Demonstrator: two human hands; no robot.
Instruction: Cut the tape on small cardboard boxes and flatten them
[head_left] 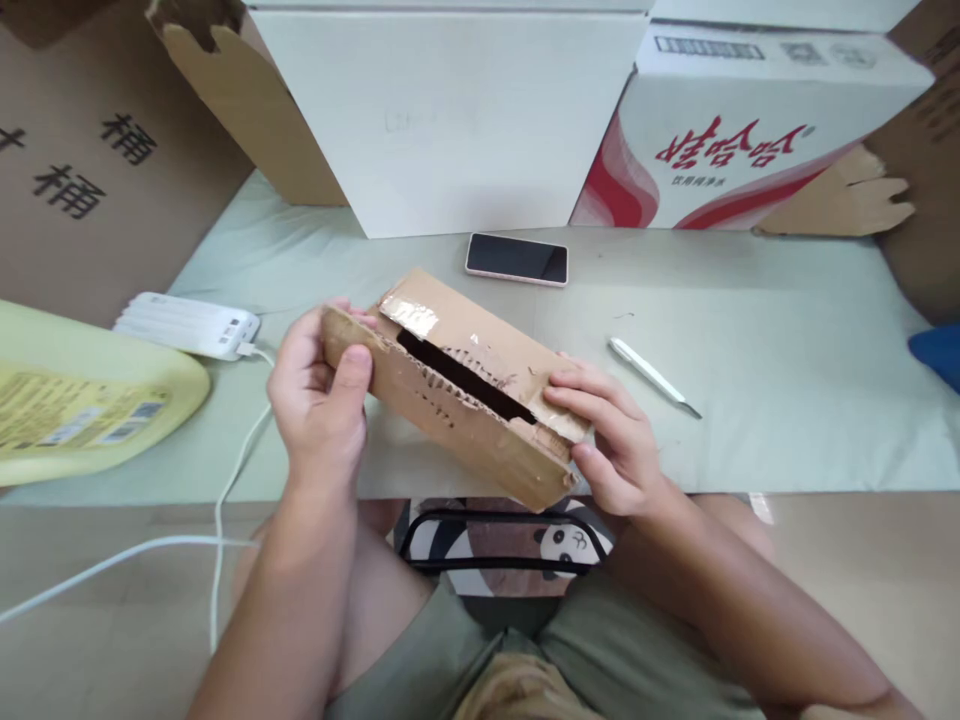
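A small brown cardboard box is held tilted over the table's front edge, its long side slanting down to the right. Torn flaps leave a dark gap along its top, and shiny clear tape sticks to one corner. My left hand grips the left end, thumb on the near face and fingers behind. At the right end, my right hand pinches the box with fingers on the top flap and the thumb lower down. A white pen-like tool with a dark thin tip lies on the cloth to the right.
A smartphone lies behind the box. White cartons stand along the back. On the left are a white power bank with a cable and a yellow package. A blue object sits at the right edge.
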